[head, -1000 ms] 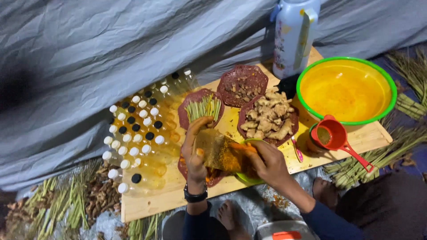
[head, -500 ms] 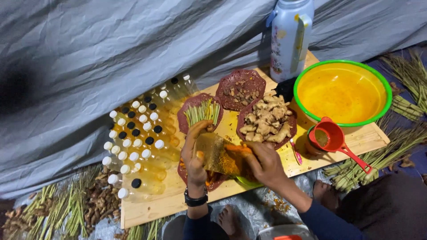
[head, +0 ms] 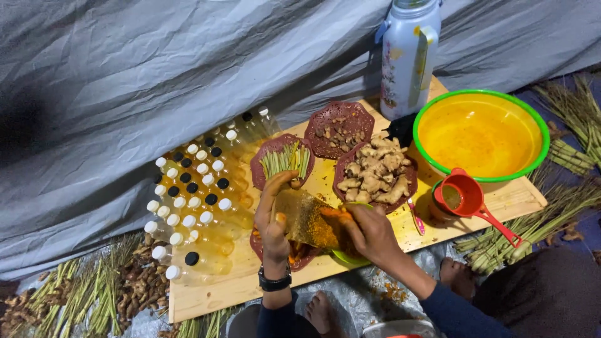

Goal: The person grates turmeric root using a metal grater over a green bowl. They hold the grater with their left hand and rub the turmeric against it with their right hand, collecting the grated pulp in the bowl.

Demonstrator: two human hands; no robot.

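From my remote view, capped bottles (head: 188, 213) crowd the board's left; my left hand (head: 272, 219) clamps the flat grater (head: 307, 219) while right fingers (head: 350, 219) pinch turmeric (head: 328, 213) against it. A slip could scrape fingertips or topple bottles.

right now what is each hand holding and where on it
The left hand holds a flat metal grater by its left edge, tilted. The right hand presses a small orange root piece against it with its fingertips.

Bottles (head: 194, 206) stand left on the board (head: 501, 200); plates (head: 341, 128) centre; basin (head: 481, 134) right.
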